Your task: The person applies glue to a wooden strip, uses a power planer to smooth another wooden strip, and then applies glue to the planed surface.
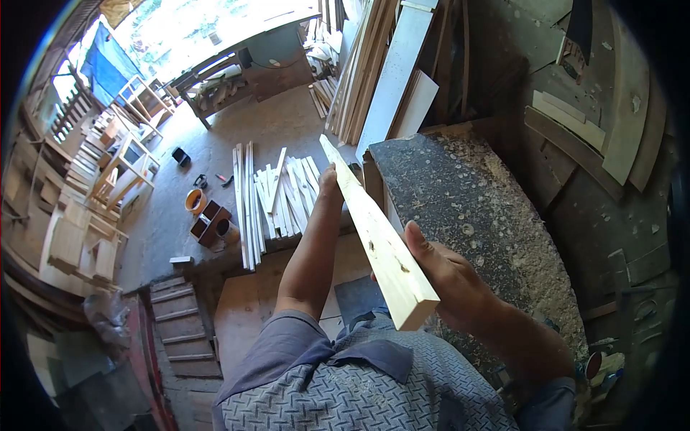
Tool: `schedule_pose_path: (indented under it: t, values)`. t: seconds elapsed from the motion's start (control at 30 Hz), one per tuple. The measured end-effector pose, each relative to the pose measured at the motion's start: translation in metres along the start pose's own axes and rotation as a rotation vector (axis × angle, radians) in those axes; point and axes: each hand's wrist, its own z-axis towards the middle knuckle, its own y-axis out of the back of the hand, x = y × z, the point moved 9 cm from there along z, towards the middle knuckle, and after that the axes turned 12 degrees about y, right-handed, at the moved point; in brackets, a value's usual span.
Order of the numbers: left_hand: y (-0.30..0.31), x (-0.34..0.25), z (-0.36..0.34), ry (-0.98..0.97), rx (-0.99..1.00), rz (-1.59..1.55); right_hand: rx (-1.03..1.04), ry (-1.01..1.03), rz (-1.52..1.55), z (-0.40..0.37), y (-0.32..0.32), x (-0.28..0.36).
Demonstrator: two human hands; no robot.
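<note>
A long pale wooden board with dark knots runs away from my body, its cut end close to my chest. My right hand grips the near part from the right side, thumb up along the edge. Farther out, my left hand holds the board near its far end; most of its fingers are hidden behind the wood. The board is held in the air, with the dark, dust-covered worktop to its right.
Several loose wooden strips lie on the floor ahead. An orange container and a brown divided box stand left of them. Tall planks lean at the back. Wooden frames line the left side. A workbench stands at the far opening.
</note>
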Motion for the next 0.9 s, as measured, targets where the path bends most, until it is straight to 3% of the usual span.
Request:
schedule_pose_path:
  t: [0.1,0.3,0.4,0.7,0.83,0.9]
  values:
    - [-0.014,-0.007,-0.033,0.055,0.012,-0.171,0.046,0.035,-0.057,0.003,-0.001,0.007]
    - [-0.024,-0.017,-0.052,0.041,-0.002,-0.159,0.050,0.044,-0.095,0.005,0.000,0.014]
    - [-0.006,-0.010,-0.023,0.086,-0.068,-0.028,-0.036,0.038,-0.089,0.006,0.006,0.014]
    - [-0.014,-0.016,-0.016,-0.004,0.039,-0.145,-0.078,0.037,-0.149,0.005,0.015,0.016]
    - [-0.021,-0.019,-0.016,-0.048,0.097,-0.198,-0.029,0.084,-0.094,0.006,0.015,0.017]
    - [-0.026,-0.021,-0.018,-0.074,0.134,-0.224,0.017,0.016,-0.042,-0.001,0.016,0.018]
